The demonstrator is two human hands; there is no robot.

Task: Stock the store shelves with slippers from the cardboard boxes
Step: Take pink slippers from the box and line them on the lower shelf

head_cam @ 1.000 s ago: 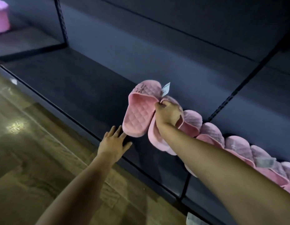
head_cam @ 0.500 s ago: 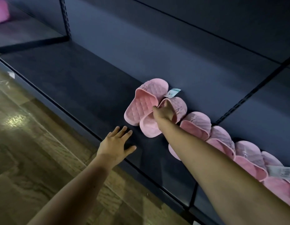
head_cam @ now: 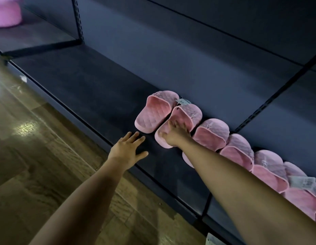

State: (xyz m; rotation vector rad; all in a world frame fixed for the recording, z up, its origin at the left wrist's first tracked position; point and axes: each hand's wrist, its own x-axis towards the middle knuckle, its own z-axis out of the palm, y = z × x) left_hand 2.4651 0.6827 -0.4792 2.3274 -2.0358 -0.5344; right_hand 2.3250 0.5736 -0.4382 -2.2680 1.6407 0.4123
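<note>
My right hand presses flat on pink slipper on shelf; left hand spread loose at shelf's front edge.

Body in view: two arms, nothing else. Left hand and left forearm are bare, with skin showing from fingertips to the bottom frame edge. Right hand and right forearm are the same, bare through to the lower right corner. Forearms slim and smooth, wrists narrow. Light is dim and fine detail on the hands is too blurred to read.
</note>
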